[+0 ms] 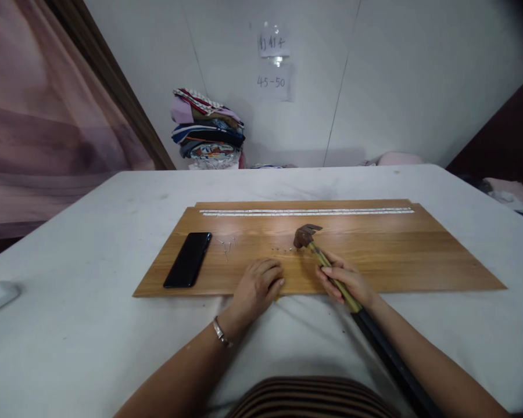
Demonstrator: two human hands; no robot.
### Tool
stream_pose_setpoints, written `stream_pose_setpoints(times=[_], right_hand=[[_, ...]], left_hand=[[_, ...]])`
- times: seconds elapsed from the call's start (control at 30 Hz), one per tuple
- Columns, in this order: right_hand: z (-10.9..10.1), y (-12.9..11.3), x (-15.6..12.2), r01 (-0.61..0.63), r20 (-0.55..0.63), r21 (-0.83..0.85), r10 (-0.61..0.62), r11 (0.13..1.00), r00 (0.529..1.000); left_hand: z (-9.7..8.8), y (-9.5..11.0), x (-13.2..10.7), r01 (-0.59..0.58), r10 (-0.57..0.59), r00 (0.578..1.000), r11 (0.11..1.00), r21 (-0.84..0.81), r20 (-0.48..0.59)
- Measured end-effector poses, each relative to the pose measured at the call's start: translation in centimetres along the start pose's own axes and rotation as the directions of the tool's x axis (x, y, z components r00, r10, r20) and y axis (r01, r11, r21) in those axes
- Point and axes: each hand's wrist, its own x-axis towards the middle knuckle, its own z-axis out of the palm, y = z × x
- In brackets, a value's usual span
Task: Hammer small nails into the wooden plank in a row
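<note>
One clothes pile [209, 128] sits past the table's [91, 244] far edge. Right hand [344, 280] squeezes claw hammer [305, 235]; left hand [258, 281], grip hard to tell, rests by wooden board's [396, 249] near edge.

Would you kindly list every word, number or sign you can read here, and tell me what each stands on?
"钉钉子": handwritten on the upper paper on the wall.
"45-50": handwritten on the lower paper.
Too small to read: the markings on the two white strips along the wooden board.
</note>
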Motion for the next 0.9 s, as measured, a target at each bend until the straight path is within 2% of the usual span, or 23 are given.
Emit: stream_pose_setpoints(times=[0.17, 0.43, 0.7, 0.9], right_hand=[[-0.1, -0.2, -0.1, 0.013, -0.013, 0.02, -0.013, 1.0, 1.0], [-0.2, 0.7, 0.3, -0.026, 0.004, -0.006, 0.026, 1.0, 1.0], [-0.2, -0.5, -0.2, 0.016, -0.033, 0.019, -0.015, 1.0, 0.999], [0.0, -0.2, -0.1, -0.016, -0.01, -0.024, 0.016, 1.0, 1.0]], left_hand=[[-0.1, 0.1, 0.1, 0.005, -0.005, 1.0, 1.0, -0.004, -0.007], [-0.3, 0.2, 0.1, 0.003, -0.003, 1.0, 1.0, -0.021, 0.003], [0.2, -0.3, -0.1, -0.005, 0.005, 1.0, 1.0, -0.014, -0.015], [0.0, -0.2, 0.0, -0.023, 0.023, 0.999, 1.0, -0.007, -0.026]])
